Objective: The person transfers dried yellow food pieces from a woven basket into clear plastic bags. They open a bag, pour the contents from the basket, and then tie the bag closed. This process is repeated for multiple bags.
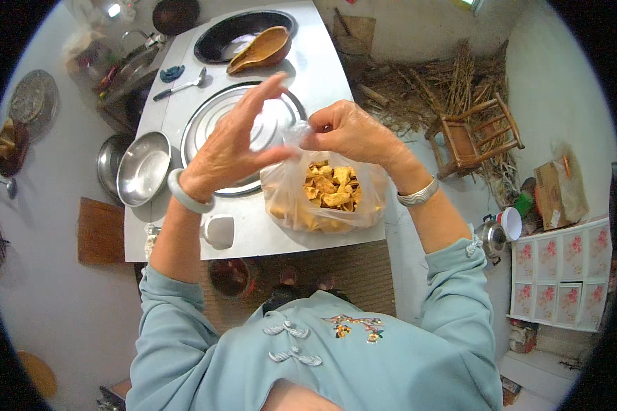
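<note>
A thin clear plastic bag [325,218] holding yellow-brown crisp-like pieces [334,187] stands near the front edge of the white worktop [267,246]. Above it, my right hand [357,133] pinches a bunched piece of clear plastic [298,133] between thumb and fingers. My left hand [231,138] is beside that plastic, thumb and fingers spread, a little blurred. Behind my hands lies a large round metal lid [272,123]. A metal cup or small container [218,231] stands below my left wrist. Whether the bunched plastic belongs to the bag cannot be told.
A gourd ladle [262,49] rests over a dark wok [205,43] at the back. A slotted or solid spoon [182,85] and a blue-green scrubber [172,73] lie left of it. A steel basin [144,167] stands at the left edge. A wooden chair [468,133] is at the right.
</note>
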### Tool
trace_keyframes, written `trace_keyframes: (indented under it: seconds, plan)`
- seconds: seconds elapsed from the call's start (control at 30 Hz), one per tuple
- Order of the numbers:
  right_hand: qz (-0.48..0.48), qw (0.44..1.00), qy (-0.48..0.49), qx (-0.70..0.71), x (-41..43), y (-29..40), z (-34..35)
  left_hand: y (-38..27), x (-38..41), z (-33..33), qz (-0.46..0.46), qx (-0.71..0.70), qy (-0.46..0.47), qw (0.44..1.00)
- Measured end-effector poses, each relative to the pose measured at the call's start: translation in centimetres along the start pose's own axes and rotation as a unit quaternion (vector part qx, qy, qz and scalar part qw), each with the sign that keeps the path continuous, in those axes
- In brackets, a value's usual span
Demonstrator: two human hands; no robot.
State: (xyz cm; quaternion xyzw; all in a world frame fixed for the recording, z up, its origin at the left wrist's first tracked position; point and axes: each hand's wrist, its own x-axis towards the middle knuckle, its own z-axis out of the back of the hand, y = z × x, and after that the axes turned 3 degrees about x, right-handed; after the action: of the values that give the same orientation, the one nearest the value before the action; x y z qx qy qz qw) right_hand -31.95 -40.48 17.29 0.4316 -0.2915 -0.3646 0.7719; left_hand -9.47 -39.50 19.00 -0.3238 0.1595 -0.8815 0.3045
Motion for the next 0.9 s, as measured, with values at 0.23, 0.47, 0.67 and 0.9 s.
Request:
trace_keyframes:
  seconds: [0.23,0.47,0.67,0.9]
  plan:
    - [-0.014,0.999,0.022,0.024,1.7,0.3,0.2,6.8,-4.4,-10.5,0.084,0.025,0.177,0.98]
    - [0.067,0.964,-0.033,-0.255,2.1,1.1,0.8,7.0,-3.4,-14.8,0.237,-0.299,0.076,0.921]
    - [-0.03,0.957,-0.206,-0.2,-1.7,0.5,4.8,10.6,-4.4,-16.5,0.264,-0.331,-0.001,0.906]
    - [-0.078,0.953,-0.273,-0.102,-15.8,-9.6,5.7,10.4,-4.7,-16.5,0.275,-0.41,-0.02,0.869]
